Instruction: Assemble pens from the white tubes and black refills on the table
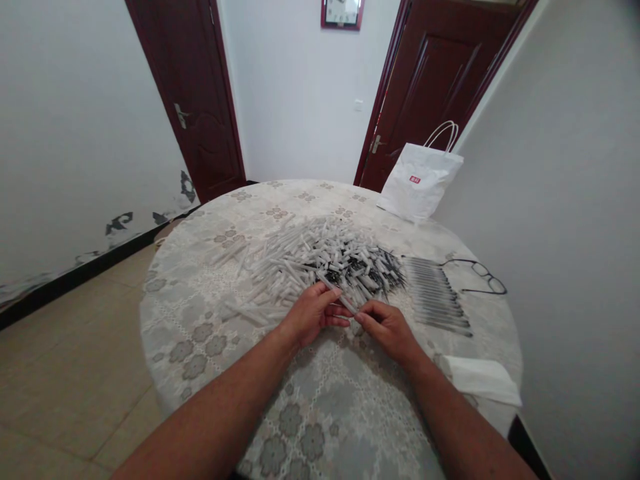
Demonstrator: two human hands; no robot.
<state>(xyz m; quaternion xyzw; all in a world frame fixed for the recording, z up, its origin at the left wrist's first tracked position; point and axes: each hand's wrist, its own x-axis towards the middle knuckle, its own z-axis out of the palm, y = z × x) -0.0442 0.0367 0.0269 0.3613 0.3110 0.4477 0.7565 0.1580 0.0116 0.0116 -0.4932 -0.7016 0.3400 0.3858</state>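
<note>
Head view: left hand [313, 312] and right hand [387, 328] pinching one pen tube [341, 299], fingers closed around it; finished row [437, 297] short, loose heap [310, 260] large, most apparently left.

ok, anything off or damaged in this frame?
On the table nothing stands out: a loose pile of white tubes, a neat row of dark pens, both hands on one white tube. The wall at left has patches of peeling, dark-stained paint just above the baseboard.
</note>
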